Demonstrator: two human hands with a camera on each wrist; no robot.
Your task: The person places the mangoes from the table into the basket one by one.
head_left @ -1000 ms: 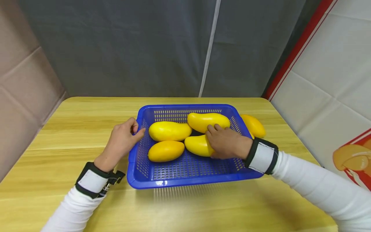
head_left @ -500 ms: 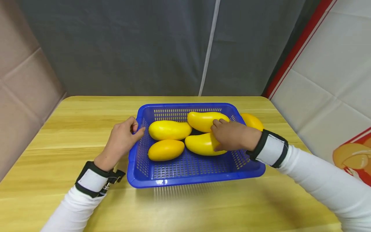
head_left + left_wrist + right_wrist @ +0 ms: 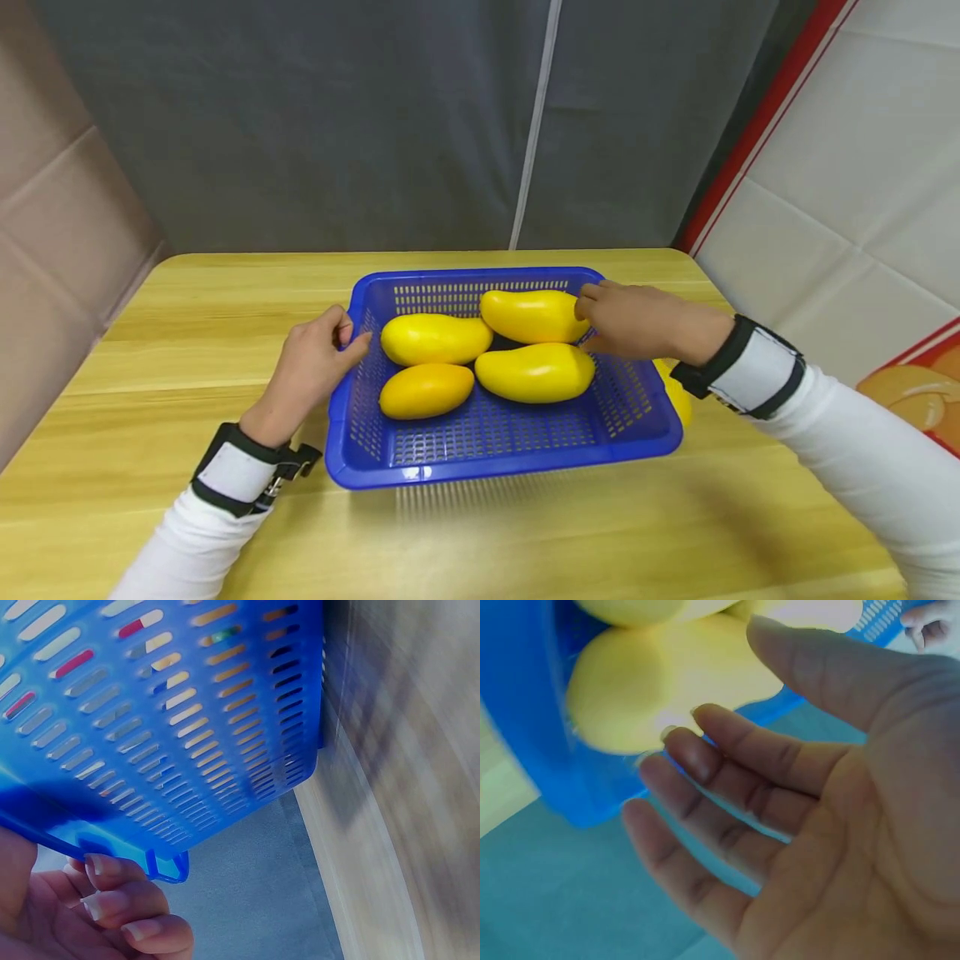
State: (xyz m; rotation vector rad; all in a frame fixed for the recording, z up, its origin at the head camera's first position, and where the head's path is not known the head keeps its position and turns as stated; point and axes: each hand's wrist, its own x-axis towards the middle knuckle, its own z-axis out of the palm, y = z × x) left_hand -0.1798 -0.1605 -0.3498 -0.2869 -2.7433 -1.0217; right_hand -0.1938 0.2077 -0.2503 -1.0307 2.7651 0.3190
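Observation:
A blue plastic basket (image 3: 465,472) with slotted walls holds several yellow mangoes in two rows. At the back right lies one long mango (image 3: 525,315), with another mango (image 3: 534,372) in front of it. On the left side rest a yellow mango (image 3: 435,338) and a smaller, more orange mango (image 3: 426,392). My left hand (image 3: 311,362) grips the basket's left rim, its fingers curled under it in the left wrist view. Over the right wall is my right hand (image 3: 637,321), fingers spread and loosely bent beside the back-right mango's end, the palm holding nothing.
Outside the basket's right wall, a yellow fruit (image 3: 681,400) shows partly behind my right wrist. The wooden table (image 3: 187,375) ends at a grey curtain (image 3: 337,125) at the back. White panels (image 3: 862,167) with red trim stand on the right.
My right hand has let go of the front-right mango and moved right and back, up to the basket's right wall. My left hand stays on the rim.

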